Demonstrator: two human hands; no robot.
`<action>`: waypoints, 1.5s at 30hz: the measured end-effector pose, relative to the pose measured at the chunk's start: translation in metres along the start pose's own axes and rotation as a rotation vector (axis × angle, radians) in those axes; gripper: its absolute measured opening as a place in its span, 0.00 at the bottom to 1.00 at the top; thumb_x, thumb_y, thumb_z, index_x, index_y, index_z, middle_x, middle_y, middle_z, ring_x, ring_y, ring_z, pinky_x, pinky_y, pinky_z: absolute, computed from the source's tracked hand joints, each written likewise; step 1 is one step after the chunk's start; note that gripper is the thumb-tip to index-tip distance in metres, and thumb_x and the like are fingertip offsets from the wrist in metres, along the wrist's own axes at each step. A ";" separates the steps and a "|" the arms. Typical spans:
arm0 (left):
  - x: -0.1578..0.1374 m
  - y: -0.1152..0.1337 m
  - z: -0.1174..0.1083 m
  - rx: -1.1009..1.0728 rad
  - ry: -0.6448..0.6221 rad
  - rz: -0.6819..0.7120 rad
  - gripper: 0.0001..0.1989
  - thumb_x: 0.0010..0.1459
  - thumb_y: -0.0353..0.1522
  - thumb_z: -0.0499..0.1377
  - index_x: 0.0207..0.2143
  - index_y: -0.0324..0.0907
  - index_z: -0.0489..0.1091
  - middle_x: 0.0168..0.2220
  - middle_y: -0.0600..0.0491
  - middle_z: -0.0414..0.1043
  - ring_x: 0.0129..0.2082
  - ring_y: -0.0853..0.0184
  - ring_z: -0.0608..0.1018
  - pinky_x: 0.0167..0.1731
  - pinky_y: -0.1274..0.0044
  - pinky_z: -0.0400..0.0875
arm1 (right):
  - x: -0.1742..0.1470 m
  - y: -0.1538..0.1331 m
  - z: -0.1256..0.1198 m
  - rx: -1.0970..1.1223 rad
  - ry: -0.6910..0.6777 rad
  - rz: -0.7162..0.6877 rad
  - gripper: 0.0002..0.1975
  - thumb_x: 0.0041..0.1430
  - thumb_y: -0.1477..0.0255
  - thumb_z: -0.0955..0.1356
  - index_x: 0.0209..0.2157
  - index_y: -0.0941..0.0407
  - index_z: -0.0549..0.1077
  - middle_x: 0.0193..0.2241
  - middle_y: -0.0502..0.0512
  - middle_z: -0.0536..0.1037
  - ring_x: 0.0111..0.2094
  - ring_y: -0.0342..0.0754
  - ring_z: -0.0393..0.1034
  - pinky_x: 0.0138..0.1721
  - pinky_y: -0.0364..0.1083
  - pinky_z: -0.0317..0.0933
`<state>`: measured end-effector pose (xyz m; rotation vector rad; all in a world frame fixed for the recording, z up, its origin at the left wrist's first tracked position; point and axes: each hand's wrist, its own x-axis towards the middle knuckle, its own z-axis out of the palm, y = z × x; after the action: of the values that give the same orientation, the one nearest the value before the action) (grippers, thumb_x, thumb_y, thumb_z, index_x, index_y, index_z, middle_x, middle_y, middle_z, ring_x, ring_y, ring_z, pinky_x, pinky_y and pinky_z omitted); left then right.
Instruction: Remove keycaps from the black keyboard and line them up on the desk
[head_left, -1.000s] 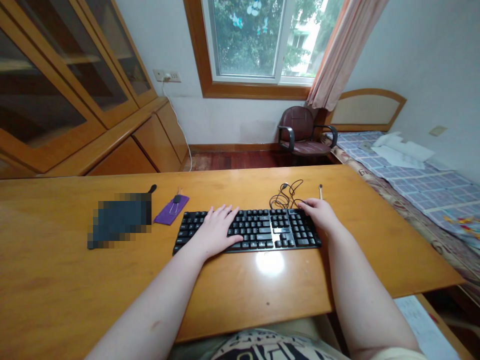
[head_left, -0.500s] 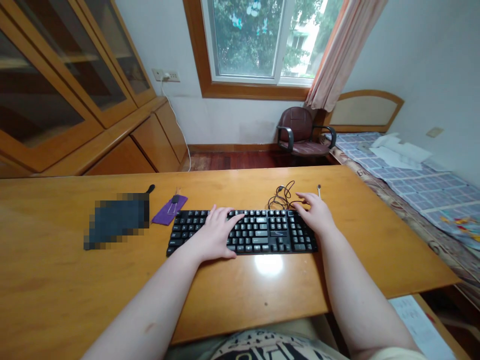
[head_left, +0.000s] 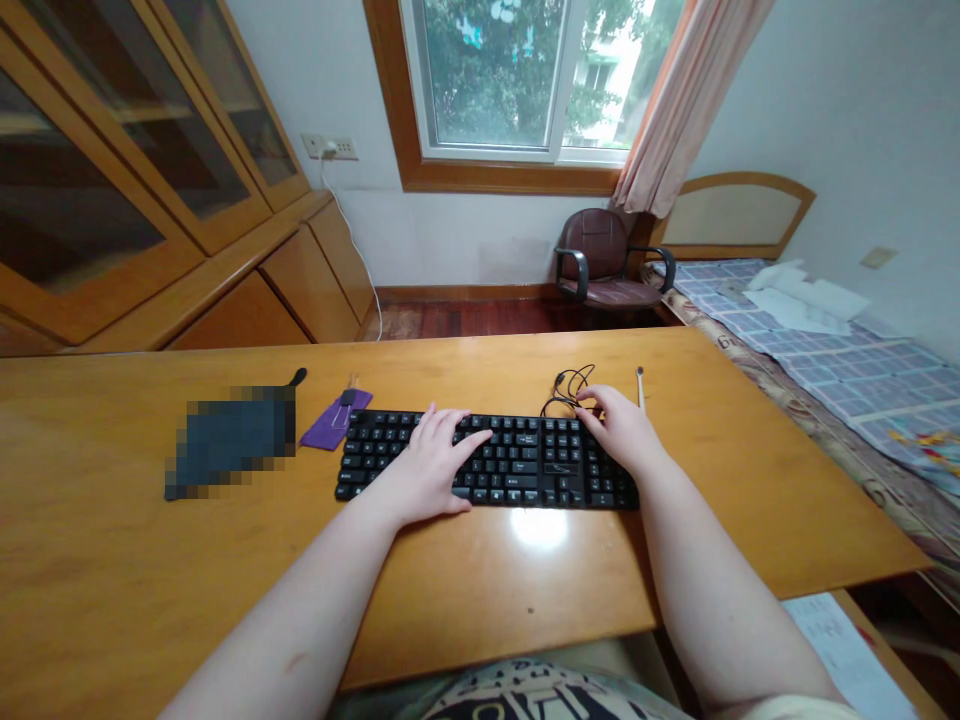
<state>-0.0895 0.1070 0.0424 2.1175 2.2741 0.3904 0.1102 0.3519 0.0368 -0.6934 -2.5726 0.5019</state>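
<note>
A black keyboard (head_left: 517, 460) lies on the wooden desk (head_left: 480, 580) in front of me. My left hand (head_left: 429, 465) rests flat on its left half, fingers spread over the keys. My right hand (head_left: 621, 425) lies on the right end, over the number pad, fingers reaching toward the back edge. The keyboard's black cable (head_left: 570, 385) is bundled just behind the right hand.
A purple pouch (head_left: 335, 420) with a clip lies left of the keyboard, beside a blurred dark object (head_left: 229, 440). A thin white stick (head_left: 640, 383) lies behind the right hand. Cabinets stand at left, a chair (head_left: 600, 262) under the window, a bed (head_left: 840, 370) at right.
The keyboard has shifted slightly left and turned squarer to me under both hands. My right hand has moved inward along its right end.
</note>
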 end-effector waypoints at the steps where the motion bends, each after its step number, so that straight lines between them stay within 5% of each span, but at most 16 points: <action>1: 0.000 0.000 0.000 -0.007 0.000 -0.002 0.46 0.34 0.41 0.68 0.57 0.47 0.57 0.59 0.43 0.51 0.59 0.46 0.54 0.59 0.52 0.41 | 0.001 0.000 0.001 0.002 -0.028 0.001 0.13 0.58 0.68 0.63 0.45 0.52 0.70 0.41 0.55 0.76 0.38 0.50 0.71 0.40 0.49 0.64; 6: -0.001 -0.003 0.003 -0.040 -0.004 -0.004 0.47 0.33 0.43 0.68 0.57 0.47 0.57 0.59 0.43 0.51 0.59 0.46 0.54 0.59 0.52 0.41 | 0.003 0.004 0.002 0.019 -0.023 -0.037 0.13 0.55 0.68 0.65 0.43 0.54 0.69 0.35 0.54 0.77 0.36 0.49 0.71 0.38 0.47 0.63; 12: -0.001 -0.004 0.004 -0.057 -0.015 -0.019 0.48 0.31 0.43 0.69 0.57 0.48 0.57 0.59 0.44 0.50 0.59 0.47 0.54 0.59 0.53 0.42 | -0.002 0.007 -0.001 0.000 0.213 -0.048 0.04 0.53 0.70 0.65 0.28 0.55 0.67 0.26 0.53 0.73 0.30 0.48 0.67 0.34 0.46 0.61; 17: -0.003 -0.009 0.002 -0.065 -0.049 -0.036 0.49 0.29 0.42 0.70 0.57 0.49 0.58 0.59 0.45 0.50 0.59 0.46 0.53 0.59 0.54 0.43 | -0.006 0.012 -0.005 0.072 0.349 0.050 0.09 0.54 0.65 0.65 0.34 0.55 0.70 0.29 0.54 0.74 0.29 0.47 0.69 0.36 0.47 0.64; 22: -0.007 -0.017 -0.002 -0.045 -0.066 -0.054 0.49 0.29 0.42 0.70 0.57 0.49 0.58 0.59 0.44 0.50 0.59 0.47 0.54 0.59 0.56 0.43 | -0.008 0.019 -0.008 0.187 0.304 0.001 0.08 0.51 0.66 0.68 0.31 0.55 0.71 0.28 0.53 0.75 0.28 0.47 0.70 0.33 0.46 0.65; 27: -0.008 -0.018 -0.009 -0.083 -0.083 -0.037 0.47 0.30 0.40 0.70 0.56 0.51 0.58 0.59 0.45 0.51 0.59 0.48 0.55 0.58 0.57 0.47 | -0.015 0.018 -0.005 0.249 0.469 -0.137 0.10 0.54 0.69 0.67 0.21 0.54 0.66 0.27 0.52 0.74 0.31 0.46 0.71 0.34 0.46 0.66; 32: -0.008 -0.015 -0.009 -0.120 -0.133 -0.031 0.47 0.29 0.40 0.70 0.56 0.51 0.58 0.59 0.46 0.51 0.59 0.48 0.55 0.57 0.57 0.49 | -0.015 0.014 -0.005 0.088 0.384 -0.284 0.08 0.58 0.71 0.64 0.29 0.52 0.76 0.30 0.53 0.74 0.31 0.45 0.70 0.32 0.44 0.64; 41: -0.008 -0.021 -0.006 -0.160 -0.175 -0.071 0.48 0.29 0.42 0.70 0.56 0.51 0.58 0.59 0.46 0.51 0.59 0.48 0.54 0.57 0.58 0.50 | -0.009 0.014 -0.002 -0.136 0.363 -0.074 0.12 0.58 0.66 0.66 0.42 0.51 0.76 0.27 0.52 0.73 0.27 0.44 0.67 0.28 0.43 0.59; 45: -0.007 -0.022 -0.005 -0.203 -0.220 -0.087 0.48 0.29 0.43 0.70 0.56 0.52 0.58 0.59 0.46 0.51 0.59 0.48 0.56 0.57 0.59 0.52 | -0.007 0.015 -0.003 -0.092 0.236 -0.064 0.08 0.56 0.68 0.66 0.34 0.52 0.77 0.27 0.51 0.75 0.29 0.45 0.69 0.28 0.43 0.59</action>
<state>-0.1110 0.0977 0.0425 1.8578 2.0978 0.3505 0.1231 0.3609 0.0304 -0.6570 -2.3975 0.2652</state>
